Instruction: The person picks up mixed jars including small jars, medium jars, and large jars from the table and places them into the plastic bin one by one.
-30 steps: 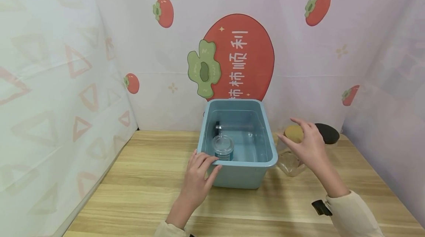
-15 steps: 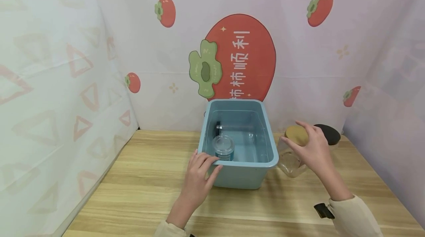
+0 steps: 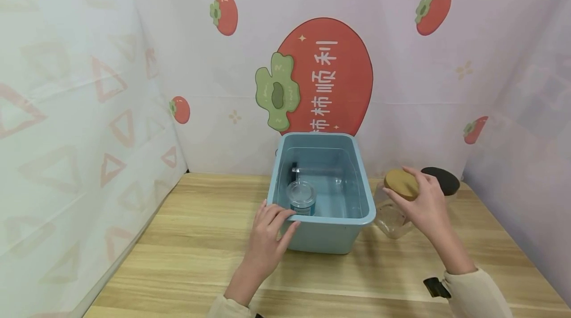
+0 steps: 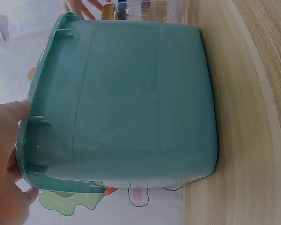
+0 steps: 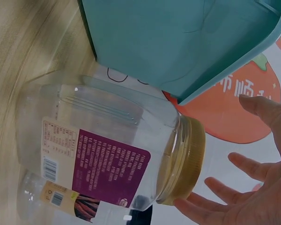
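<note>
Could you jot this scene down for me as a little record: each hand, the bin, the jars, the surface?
Left hand: holds the blue bin by its near rim
Right hand: spread around the gold lid; contact unclear
In the bin: clear-lidded tub; dark-ended clear container behind it
Right of the bin: upright gold-lidded jar, black-lidded jar
Surface: wooden table

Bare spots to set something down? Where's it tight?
Free: table left of the blue bin, between the left hand and left curtain; also in front of the bin, between the forearms. Crowded: right of the bin, with the gold-lidded jar, black-lidded jar and right hand.
</note>
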`<state>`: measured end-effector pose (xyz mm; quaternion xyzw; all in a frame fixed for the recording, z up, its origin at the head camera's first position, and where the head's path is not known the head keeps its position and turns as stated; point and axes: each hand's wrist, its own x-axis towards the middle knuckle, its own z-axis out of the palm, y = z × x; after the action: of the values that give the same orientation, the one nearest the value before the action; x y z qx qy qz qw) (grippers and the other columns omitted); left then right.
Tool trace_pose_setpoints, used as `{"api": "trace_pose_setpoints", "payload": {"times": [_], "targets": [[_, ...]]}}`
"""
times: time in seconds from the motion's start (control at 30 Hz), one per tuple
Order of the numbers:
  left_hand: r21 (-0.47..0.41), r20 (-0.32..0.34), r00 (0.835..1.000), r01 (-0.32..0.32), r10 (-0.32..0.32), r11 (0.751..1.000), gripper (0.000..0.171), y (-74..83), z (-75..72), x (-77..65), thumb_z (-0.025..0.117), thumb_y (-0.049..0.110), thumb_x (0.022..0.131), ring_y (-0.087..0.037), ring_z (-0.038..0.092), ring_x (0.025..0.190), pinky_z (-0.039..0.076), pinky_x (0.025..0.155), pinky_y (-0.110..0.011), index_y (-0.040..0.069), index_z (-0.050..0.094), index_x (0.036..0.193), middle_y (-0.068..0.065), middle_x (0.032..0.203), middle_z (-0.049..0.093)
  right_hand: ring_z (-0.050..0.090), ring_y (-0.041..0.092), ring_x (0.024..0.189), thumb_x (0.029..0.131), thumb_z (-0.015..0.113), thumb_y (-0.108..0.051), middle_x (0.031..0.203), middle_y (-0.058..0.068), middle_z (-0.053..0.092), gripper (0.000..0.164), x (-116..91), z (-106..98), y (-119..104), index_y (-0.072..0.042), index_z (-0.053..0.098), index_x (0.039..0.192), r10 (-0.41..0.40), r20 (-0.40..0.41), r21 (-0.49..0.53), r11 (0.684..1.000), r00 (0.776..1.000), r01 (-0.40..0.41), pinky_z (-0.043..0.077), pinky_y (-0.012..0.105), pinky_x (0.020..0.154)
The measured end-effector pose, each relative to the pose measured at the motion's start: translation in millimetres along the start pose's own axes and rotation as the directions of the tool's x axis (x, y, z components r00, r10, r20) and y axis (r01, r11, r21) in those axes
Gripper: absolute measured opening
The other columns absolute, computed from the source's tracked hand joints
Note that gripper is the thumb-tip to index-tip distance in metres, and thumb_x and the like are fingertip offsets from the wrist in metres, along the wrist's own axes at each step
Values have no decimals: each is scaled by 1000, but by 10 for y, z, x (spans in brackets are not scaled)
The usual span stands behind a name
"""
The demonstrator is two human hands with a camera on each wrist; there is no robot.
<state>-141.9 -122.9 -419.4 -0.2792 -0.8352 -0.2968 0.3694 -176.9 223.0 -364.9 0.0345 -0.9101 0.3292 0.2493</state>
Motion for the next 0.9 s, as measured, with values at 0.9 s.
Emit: {"api": "trace_pose_setpoints", "payload": {"times": [0.9], "targets": [[11,-13,1000,-6,6,1000,21,3,5,5,85,12,89,-20,63,102,45,109,-70,7,75,107,-2,98,66,39,62,133,86,87,-12,138,45,46,69,-86,80,125,11,53,141,7,-44,-4,1000,999,-7,37,80,101]]}}
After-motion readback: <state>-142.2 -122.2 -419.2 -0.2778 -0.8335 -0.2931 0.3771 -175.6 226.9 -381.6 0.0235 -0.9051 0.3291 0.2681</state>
